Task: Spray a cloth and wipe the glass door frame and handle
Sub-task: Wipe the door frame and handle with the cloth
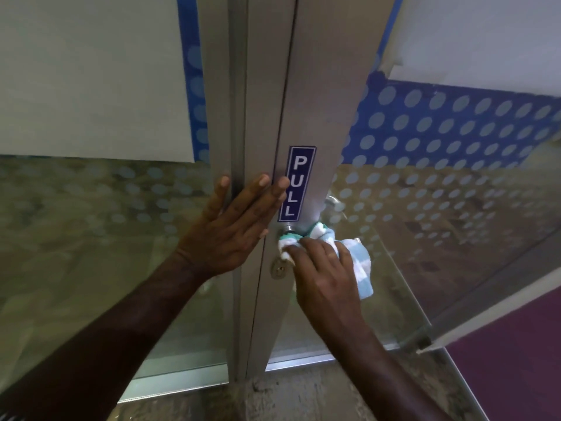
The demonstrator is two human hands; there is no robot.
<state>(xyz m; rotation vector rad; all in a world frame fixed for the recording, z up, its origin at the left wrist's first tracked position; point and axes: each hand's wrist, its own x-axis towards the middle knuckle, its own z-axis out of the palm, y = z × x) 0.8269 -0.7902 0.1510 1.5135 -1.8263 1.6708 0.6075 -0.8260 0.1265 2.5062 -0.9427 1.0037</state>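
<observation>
A grey metal door frame runs up the middle of the view, with a blue PULL sticker on it. My left hand lies flat against the frame, fingers spread, just left of the sticker. My right hand presses a white and light-blue cloth around the door handle, whose metal base shows just above the cloth. A keyhole sits below the handle. No spray bottle is in view.
Glass panels with a dotted frosted film flank the frame on both sides. A second handle shows through the glass. Speckled stone floor lies below, with a purple surface at the lower right.
</observation>
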